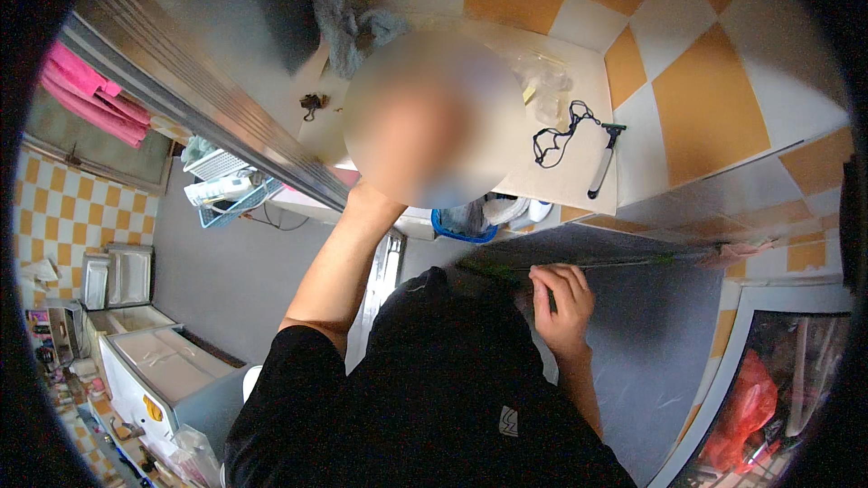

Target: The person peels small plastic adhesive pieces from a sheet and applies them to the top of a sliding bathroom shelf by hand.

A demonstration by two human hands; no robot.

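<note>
My left forearm reaches up from the black sleeve, and my left hand (407,142) lies inside a blurred oval, so its fingers and anything in them are hidden. Below it, over the front of my black T-shirt (434,393), my right hand (564,305) is loosely curled, a gap between thumb and fingers, with nothing visible in it. Under the blur is a pale ledge (522,179). On its right side lie a razor (605,163) with a pale handle, a tangled dark cord (559,139) and crumpled clear plastic (549,85). A black binder clip (312,106) rests toward the left.
A grey towel (336,7) is at the back by the orange-and-white tiled wall (515,0). Beneath the ledge is a blue basket (464,234). Leftward are plastic baskets (241,203), pink towels (95,95) and a white cabinet (163,359). A red plastic bag (742,413) shows at lower right.
</note>
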